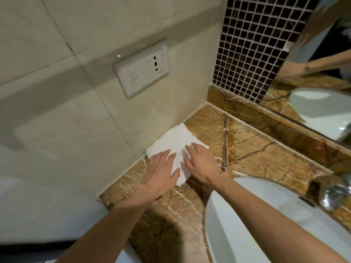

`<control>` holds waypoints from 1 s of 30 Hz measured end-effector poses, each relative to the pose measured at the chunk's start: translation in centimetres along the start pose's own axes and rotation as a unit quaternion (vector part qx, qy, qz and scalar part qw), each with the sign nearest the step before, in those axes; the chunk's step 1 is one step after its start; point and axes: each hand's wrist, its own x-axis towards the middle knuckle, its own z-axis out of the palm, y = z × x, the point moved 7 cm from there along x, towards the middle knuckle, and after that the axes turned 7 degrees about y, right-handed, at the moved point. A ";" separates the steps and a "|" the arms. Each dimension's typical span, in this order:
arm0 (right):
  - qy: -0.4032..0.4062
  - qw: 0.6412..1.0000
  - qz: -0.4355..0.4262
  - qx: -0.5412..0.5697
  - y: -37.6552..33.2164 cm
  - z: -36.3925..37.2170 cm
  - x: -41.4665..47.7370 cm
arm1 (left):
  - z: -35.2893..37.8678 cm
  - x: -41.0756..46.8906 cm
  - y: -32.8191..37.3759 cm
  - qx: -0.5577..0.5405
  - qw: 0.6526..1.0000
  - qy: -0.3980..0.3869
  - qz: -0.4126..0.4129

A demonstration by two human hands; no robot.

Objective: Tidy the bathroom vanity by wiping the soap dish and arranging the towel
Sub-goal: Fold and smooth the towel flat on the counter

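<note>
A white folded towel (171, 141) lies flat on the brown marble counter (256, 149), tucked against the tiled side wall. My left hand (161, 173) rests palm down on the towel's near left part, fingers spread. My right hand (201, 164) lies flat on its near right corner, fingers also apart. Neither hand grips the cloth. No soap dish is in view.
A white sink basin (237, 224) fills the lower right, with a chrome tap (332, 194) at its far side. A wall socket plate (142, 70) sits above the towel. A mirror (319, 82) and dark mosaic tiles (252, 44) line the back wall.
</note>
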 end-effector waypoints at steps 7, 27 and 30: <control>0.009 0.998 0.063 -0.026 -2.6 -2.9 -5.3 | -2.5 -3.2 -0.1 -0.007 1.000 0.003 -0.029; 0.059 0.982 0.181 -0.002 -14.0 -10.0 -21.0 | -12.4 -14.6 3.9 -0.147 0.988 0.045 0.006; 0.074 0.980 0.186 0.002 -15.9 -10.3 -23.9 | -13.6 -17.8 4.3 -0.148 0.987 0.061 0.012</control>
